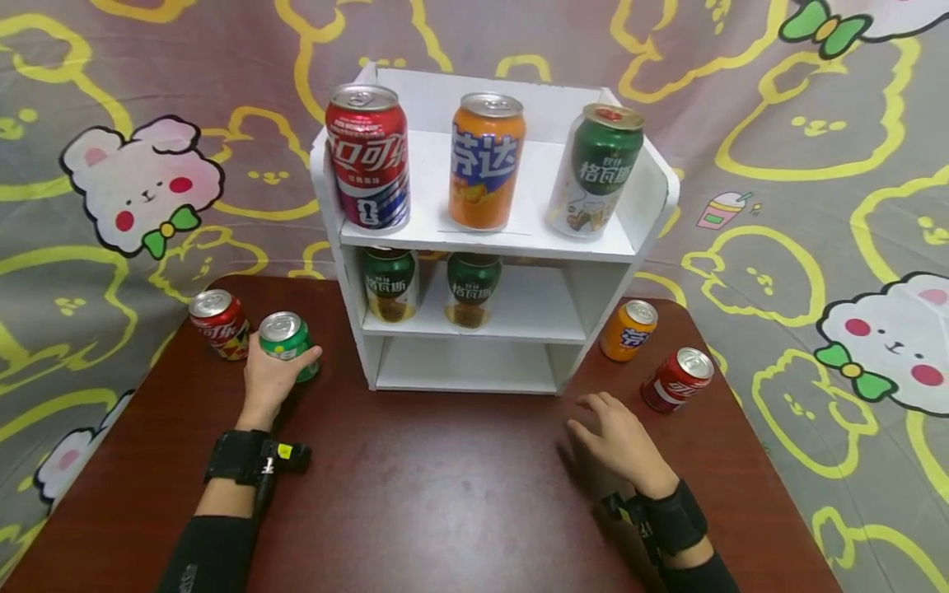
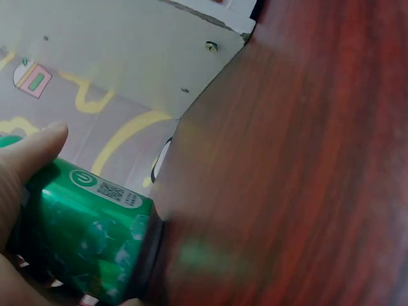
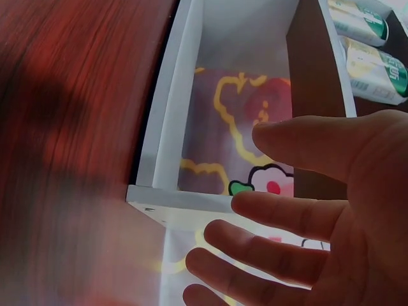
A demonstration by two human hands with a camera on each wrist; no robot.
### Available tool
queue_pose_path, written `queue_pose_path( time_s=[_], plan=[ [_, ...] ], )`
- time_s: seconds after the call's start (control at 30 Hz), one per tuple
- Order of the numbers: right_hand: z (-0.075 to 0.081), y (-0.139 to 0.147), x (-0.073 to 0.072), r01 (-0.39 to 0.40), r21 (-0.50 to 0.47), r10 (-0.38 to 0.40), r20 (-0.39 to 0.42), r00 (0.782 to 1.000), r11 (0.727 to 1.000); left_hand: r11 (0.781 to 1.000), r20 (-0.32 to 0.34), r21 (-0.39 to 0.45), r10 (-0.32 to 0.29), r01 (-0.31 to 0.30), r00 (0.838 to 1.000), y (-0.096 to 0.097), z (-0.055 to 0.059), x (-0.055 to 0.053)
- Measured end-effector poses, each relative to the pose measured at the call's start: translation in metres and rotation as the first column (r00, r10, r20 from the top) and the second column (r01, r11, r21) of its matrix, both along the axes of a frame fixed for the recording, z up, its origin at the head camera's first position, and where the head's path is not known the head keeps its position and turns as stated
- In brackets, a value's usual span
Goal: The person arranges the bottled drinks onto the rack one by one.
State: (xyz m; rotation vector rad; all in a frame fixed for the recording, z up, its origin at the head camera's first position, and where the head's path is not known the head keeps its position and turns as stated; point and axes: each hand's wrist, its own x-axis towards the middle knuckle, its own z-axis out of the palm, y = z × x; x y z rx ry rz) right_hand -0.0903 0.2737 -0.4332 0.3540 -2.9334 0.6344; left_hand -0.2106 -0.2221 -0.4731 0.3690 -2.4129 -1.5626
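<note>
My left hand (image 1: 268,377) grips a small green soda can (image 1: 281,328) at the left of the brown table, thumb on the side nearer the shelf. The left wrist view shows the green can's side (image 2: 83,229) with a white label and square code, its base close to the tabletop. Beside it stands a red cola can (image 1: 220,325). Over the table at the shelf's lower right corner hovers my right hand (image 1: 623,441), fingers spread and nothing in them. An orange soda can (image 1: 628,331) and another red cola can (image 1: 676,380) stand beyond that hand.
A white three-level shelf (image 1: 463,362) stands at the back. On its top are a tall red cola can (image 1: 368,161), an orange can (image 1: 485,165) and a green-and-white can (image 1: 596,173). Two green-and-gold cans (image 1: 390,284) stand on the middle level. Patterned cloth (image 1: 801,247) hangs behind.
</note>
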Motion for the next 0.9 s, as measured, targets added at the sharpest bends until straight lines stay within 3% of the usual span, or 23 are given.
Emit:
queue_pose_path(
  time_s=[0.2,0.47,0.6,0.73,0.9],
  plan=[
    [-0.004,0.002,-0.003,-0.004,-0.008,0.004,0.007,1.0,1.0,0.997,-0.018,-0.078,0.02,-0.021,1.0,-0.003,-0.005,0.0],
    [-0.007,0.008,-0.004,-0.004,-0.007,0.004,0.015,1.0,1.0,0.984,-0.008,-0.153,-0.095,0.093,0.995,-0.006,0.005,0.016],
    [-0.006,0.008,-0.005,-0.006,-0.012,0.006,0.014,1.0,1.0,0.961,-0.032,-0.192,-0.209,0.199,0.977,-0.012,0.021,0.03],
    [-0.004,0.007,-0.005,-0.011,-0.012,0.012,0.013,1.0,1.0,0.926,-0.049,-0.208,-0.332,0.316,0.942,-0.014,0.044,0.044],
    [-0.004,0.006,-0.005,-0.003,-0.012,0.004,0.014,1.0,1.0,0.892,-0.049,-0.19,-0.425,0.41,0.904,-0.003,0.071,0.063]
  ],
)
